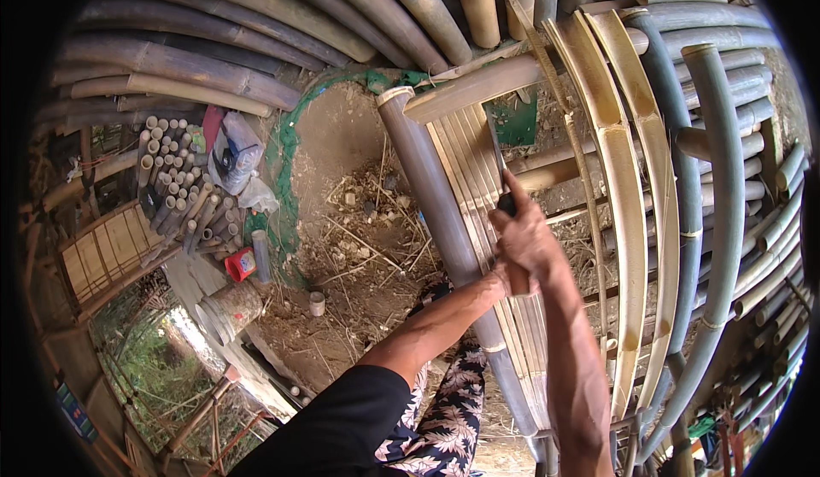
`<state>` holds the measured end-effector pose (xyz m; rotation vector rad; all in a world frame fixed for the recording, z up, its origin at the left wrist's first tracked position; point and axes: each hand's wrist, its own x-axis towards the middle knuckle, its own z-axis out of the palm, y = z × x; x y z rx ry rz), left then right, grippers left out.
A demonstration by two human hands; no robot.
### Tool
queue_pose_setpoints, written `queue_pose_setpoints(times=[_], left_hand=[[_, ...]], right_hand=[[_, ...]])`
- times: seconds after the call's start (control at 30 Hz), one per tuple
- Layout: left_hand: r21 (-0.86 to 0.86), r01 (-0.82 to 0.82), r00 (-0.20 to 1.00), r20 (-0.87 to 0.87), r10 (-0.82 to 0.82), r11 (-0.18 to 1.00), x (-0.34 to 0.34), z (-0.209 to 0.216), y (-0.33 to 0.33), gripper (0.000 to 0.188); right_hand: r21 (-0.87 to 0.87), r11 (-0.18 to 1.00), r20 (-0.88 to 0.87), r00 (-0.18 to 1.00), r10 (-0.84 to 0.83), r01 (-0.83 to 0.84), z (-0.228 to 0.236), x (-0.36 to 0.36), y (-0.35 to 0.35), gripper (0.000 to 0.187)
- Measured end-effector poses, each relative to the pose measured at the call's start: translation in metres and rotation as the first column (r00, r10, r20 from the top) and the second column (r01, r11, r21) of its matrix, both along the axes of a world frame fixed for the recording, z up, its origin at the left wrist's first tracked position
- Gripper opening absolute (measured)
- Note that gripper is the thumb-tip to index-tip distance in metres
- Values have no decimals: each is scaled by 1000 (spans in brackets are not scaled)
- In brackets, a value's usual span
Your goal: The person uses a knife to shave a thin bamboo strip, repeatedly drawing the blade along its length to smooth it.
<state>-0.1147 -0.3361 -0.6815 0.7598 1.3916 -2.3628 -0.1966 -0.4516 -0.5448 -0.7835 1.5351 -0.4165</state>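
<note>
My right hand (523, 236) grips the handle of a dark-bladed knife (497, 157) whose blade points up and away over a row of pale bamboo slats (461, 165). Just below it, my left hand (506, 282) is curled around one of the slats and is partly hidden under the right wrist. The slats lie side by side between a thick grey-brown bamboo pole (431, 195) on the left and long split bamboo halves (622, 187) on the right. A crosswise pole (478, 84) caps the slats' far end.
Bare earth with dry chips (359, 221) lies left of the pole. Further left are a bundle of short bamboo tubes (175, 178), plastic bags (235, 152), a red container (241, 263), a white bucket (229, 310) and a small slatted panel (107, 255). Stacked poles (717, 178) fill the top and right.
</note>
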Motion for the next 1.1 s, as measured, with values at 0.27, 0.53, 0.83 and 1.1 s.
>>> queue_pose_setpoints(times=[0.27,0.53,0.83,1.1], left_hand=[[-564,753,651,714,-257,340,8,1,11,38],[618,171,833,325,447,-767,-64,75,-35,40],[667,-318,696,647,312,-674,-117,87,-50,21],[451,-351,669,734,118,-821,-47,254,27,15]], right_hand=[[-78,997,-3,1000,11,-12,32,-12,34,67],[73,519,-65,523,-850,852,200,1,234,66],[246,-537,-221,-493,-842,807,216,107,465,39],[355,-861,255,-923,-287,365,191,163,492,55]])
